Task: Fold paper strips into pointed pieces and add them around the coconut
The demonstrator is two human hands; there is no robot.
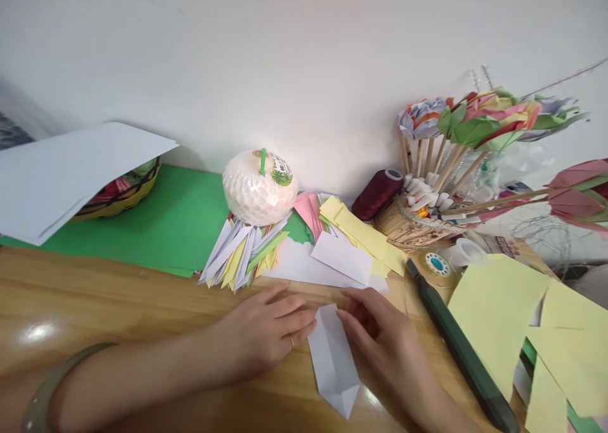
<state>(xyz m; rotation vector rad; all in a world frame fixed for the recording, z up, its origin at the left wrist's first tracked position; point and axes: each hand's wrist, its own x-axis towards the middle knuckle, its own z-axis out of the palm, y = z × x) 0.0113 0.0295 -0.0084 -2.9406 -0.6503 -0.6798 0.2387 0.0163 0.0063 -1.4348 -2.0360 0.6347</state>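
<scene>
A narrow white sheet of paper (334, 357) lies on the wooden table between my hands. Creases run along it, its top is folded to a blunt point, and its lower end has a folded corner. My left hand (270, 332) rests at its upper left, fingers stretched out, fingertips at the paper's edge. At the upper right, my right hand (384, 335) is curved with thumb and forefinger apart; the thumb tip is at the paper's edge. I cannot tell how firmly either hand touches it. Just beyond lies a white paper rectangle (342, 257).
Behind are bundled paper strips (240, 252), a white foam-netted ball (259, 189), yellow strips (368, 233) and a maroon thread spool (377, 194). Paper flowers (494, 119) stand in a wooden pot (403, 221). A dark green cutter-like tool (460, 344) and yellow sheets (498, 306) lie right; green sheets (185, 211) left.
</scene>
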